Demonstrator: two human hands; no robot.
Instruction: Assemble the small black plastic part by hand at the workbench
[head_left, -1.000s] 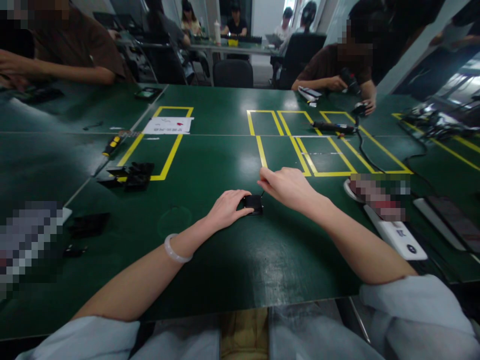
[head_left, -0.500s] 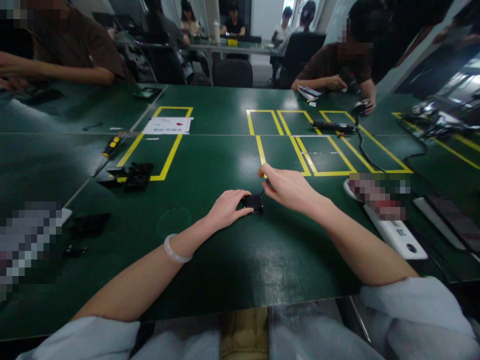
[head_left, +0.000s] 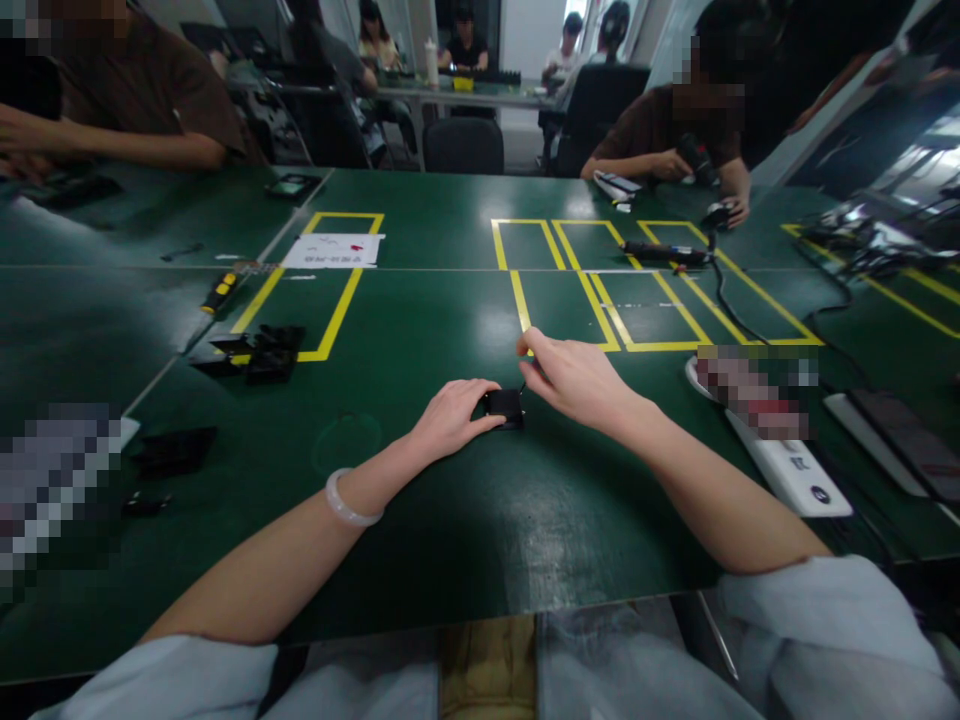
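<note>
A small black square part (head_left: 505, 407) lies on the green table in front of me. My left hand (head_left: 454, 414) grips its left side, thumb along the near edge and fingers along the far edge. My right hand (head_left: 571, 374) is pinched just to the right of it. From those fingertips a thin dark tool (head_left: 523, 387) slants down to the part's right edge. Most of this tool is hidden by the hand, so its exact kind is unclear. Tiny shiny bits show at the part's right side.
Black plastic pieces (head_left: 262, 352) and a yellow-black handled tool (head_left: 220, 292) lie left on the green table (head_left: 450, 540). A paper sheet (head_left: 334, 250) sits in a yellow taped outline. White devices (head_left: 796, 462) and cables are at right. Co-workers sit across the table.
The view has shifted very slightly. My right hand's fingers have turned a little around the thin tool; the left hand and the black part stay in place.
</note>
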